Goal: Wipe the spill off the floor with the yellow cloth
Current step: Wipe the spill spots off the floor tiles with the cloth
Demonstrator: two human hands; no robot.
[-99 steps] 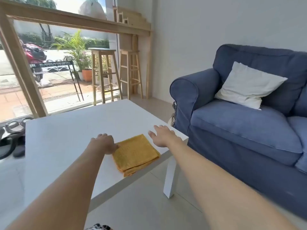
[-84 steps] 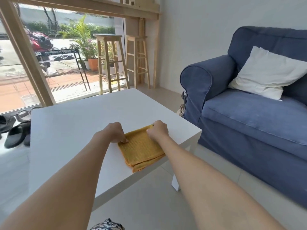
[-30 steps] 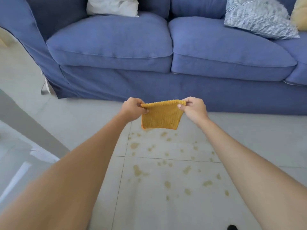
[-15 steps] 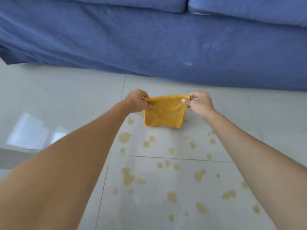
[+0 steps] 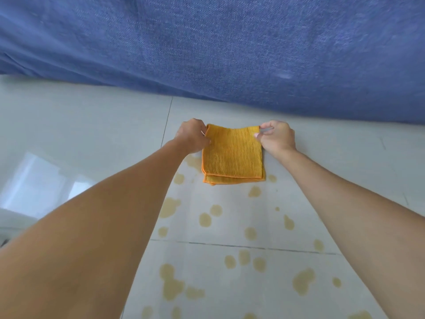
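A folded yellow cloth (image 5: pixel 232 155) lies flat on the pale tiled floor at the far edge of the spill. My left hand (image 5: pixel 192 135) pinches its far left corner and my right hand (image 5: pixel 277 137) pinches its far right corner. The spill (image 5: pixel 204 219) is a scatter of yellowish drops and blotches, spread over the tiles from the cloth back toward me between my forearms. The cloth covers some of the farthest drops.
The blue fabric front of a sofa (image 5: pixel 230 47) fills the top of the view, just beyond the cloth. Pale floor tiles (image 5: pixel 80 125) stretch left and right, with a bright reflection (image 5: pixel 34 185) at the left.
I picked the cloth off the white table and carried it to the sofa. In the last half second the cloth came down from hanging in the air to lying flat on the floor.
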